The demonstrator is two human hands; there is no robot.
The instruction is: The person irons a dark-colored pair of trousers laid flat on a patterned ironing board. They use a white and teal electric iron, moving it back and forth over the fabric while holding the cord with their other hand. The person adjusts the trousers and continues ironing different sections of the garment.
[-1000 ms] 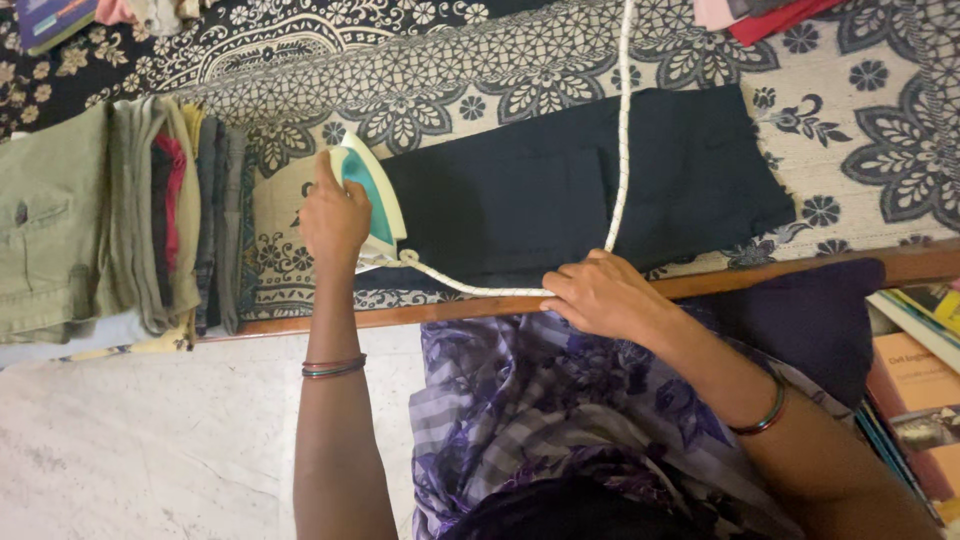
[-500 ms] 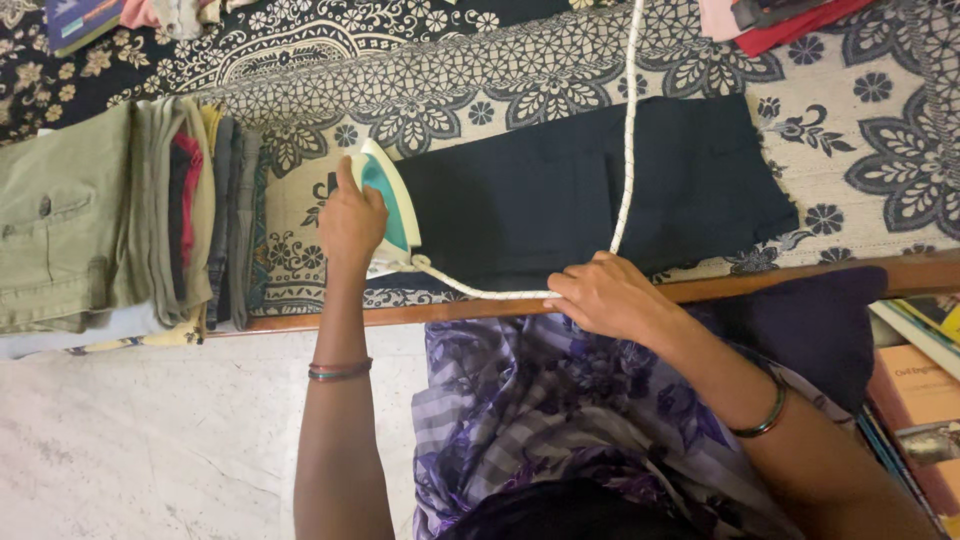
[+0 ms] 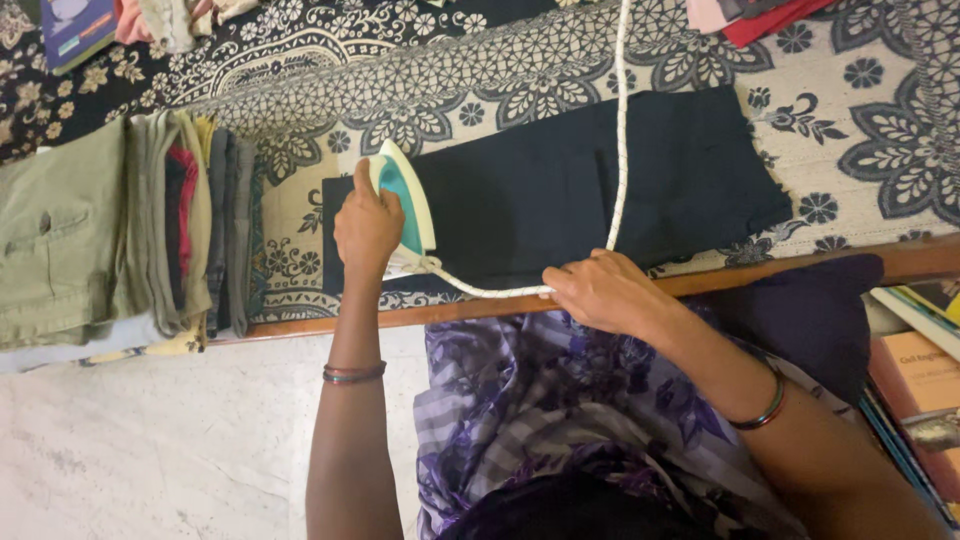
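Nearest the camera is the person's lap in a purple patterned garment, with both forearms reaching forward, each wearing bangles at the wrist. The right hand rests at the near wooden edge of the worktop, its fingers curled down over the white braided cord and the near hem of the dark cloth, pinning them there. The cord runs from under that hand leftward to the back of the iron and also rises away across the cloth toward the far side. The left hand is clenched around the handle of the white and teal iron, forefinger stretched along the top; the iron sits sole down on the left end of the dark folded garment, which lies flat across the worktop's flower-patterned cover. Just left of the iron stands a stack of folded clothes in olive, grey and red, seen edge on. To the right, below the worktop edge, are some books beside a dark cushion. At the far side lie more folded fabric, red and pink, and a book at the far left corner. A pale stone floor shows at lower left.
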